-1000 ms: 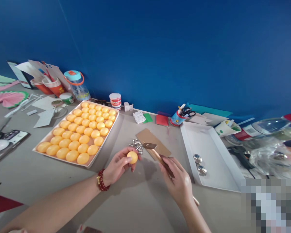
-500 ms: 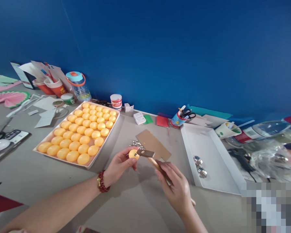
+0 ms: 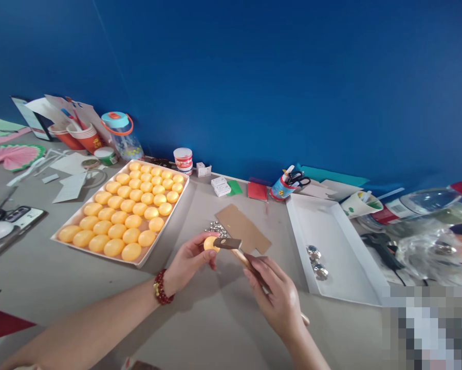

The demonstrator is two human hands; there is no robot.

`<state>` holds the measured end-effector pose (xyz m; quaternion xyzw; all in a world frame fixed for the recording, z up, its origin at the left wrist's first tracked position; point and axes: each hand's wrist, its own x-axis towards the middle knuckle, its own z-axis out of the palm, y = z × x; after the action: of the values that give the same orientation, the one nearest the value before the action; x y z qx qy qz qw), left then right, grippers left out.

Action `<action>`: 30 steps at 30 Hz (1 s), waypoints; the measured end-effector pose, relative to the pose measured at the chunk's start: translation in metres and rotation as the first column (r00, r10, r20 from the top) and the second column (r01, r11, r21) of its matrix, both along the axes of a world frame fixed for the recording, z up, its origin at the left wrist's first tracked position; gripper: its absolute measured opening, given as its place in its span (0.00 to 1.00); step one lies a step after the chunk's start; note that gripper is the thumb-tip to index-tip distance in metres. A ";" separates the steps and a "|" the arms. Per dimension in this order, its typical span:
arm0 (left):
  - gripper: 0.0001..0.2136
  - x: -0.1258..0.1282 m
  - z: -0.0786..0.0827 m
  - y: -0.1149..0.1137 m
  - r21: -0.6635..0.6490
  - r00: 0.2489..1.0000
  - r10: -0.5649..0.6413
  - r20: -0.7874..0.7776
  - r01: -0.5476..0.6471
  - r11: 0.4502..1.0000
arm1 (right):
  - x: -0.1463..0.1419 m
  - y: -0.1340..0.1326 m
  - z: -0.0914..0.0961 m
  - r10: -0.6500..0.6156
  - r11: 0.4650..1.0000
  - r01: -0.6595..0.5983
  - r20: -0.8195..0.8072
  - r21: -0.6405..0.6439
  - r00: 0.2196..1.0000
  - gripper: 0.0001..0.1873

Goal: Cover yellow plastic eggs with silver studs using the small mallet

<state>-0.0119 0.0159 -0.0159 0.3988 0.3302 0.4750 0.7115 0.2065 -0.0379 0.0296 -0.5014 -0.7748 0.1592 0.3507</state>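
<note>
My left hand (image 3: 190, 259) pinches an orange ping-pong ball (image 3: 209, 245) between thumb and fingers, above the grey table. Wrapped round the wooden handle of a hammer (image 3: 231, 243) is my right hand (image 3: 277, 288). The hammer's dark head lies over the right side of the ball and seems to touch it, hiding the small metal piece there. Just behind the ball is a little heap of shiny metal pieces (image 3: 217, 229), beside a brown cardboard sheet (image 3: 243, 228). A shallow box (image 3: 141, 263) of similar orange balls in rows stands to the left.
A white box lid (image 3: 346, 252) on the right holds several shiny metal domes (image 3: 320, 271). Beyond it lie a glue gun (image 3: 383, 252) and a plastic bottle (image 3: 411, 203). A pen cup with scissors (image 3: 282, 188) stands by the blue wall; a phone (image 3: 22, 216) lies far left.
The hammer head has moved slightly left onto the ball, covering the small metal piece that showed on it before. My left hand keeps its hold, and the view has shifted a little.
</note>
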 end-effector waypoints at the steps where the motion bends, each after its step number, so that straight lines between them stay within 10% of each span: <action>1: 0.19 0.000 -0.001 0.000 0.002 1.000 -0.005 -0.003 0.005 1.000 | 0.000 0.000 0.000 0.000 1.000 0.000 0.003 0.003 1.000 0.12; 20: 0.10 -0.003 0.012 -0.001 -0.080 0.991 0.001 0.134 0.010 0.997 | 0.041 0.028 -0.041 -0.362 0.925 0.379 0.407 0.042 0.839 0.20; 30: 0.12 -0.004 0.010 0.000 -0.089 0.991 0.036 0.131 -0.025 0.996 | 0.011 0.029 -0.031 -0.163 0.985 0.143 0.255 0.096 0.953 0.13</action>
<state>-0.0156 0.0156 -0.0057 0.3297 0.3087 0.4964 0.7413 0.2174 -0.0087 -0.0014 -0.5626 -0.7787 0.0341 0.2756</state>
